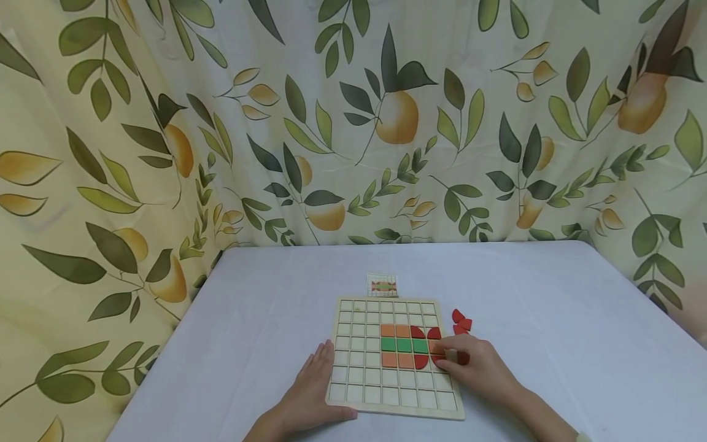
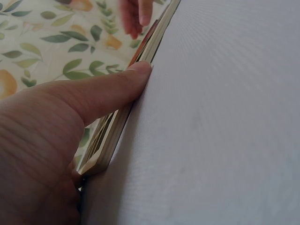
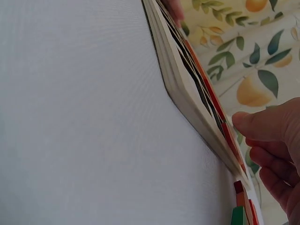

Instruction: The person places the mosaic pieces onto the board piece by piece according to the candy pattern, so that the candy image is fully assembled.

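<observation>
A pale wooden grid board [image 1: 353, 376] lies flat on the table. Orange tiles [image 1: 388, 359], green tiles [image 1: 404, 345] and rounded red tiles [image 1: 421, 361] fill several of its cells. My left hand [image 1: 310, 390] rests against the board's near left corner, fingers straight along the side and thumb [image 2: 110, 91] along the front edge. Over the right side of the grid, my right hand [image 1: 480, 368] pinches a rounded red tile [image 1: 436, 358] between thumb and index finger, down at its cell. The fingers partly hide that tile and the cells around it.
Just beyond the board lies a small pattern card [image 1: 383, 285]. Loose red pieces [image 1: 461, 323] are scattered off the board's right side, partly behind the right hand. A white cloth [image 1: 265, 307] covers the table, with a leaf-patterned curtain [image 1: 353, 123] behind.
</observation>
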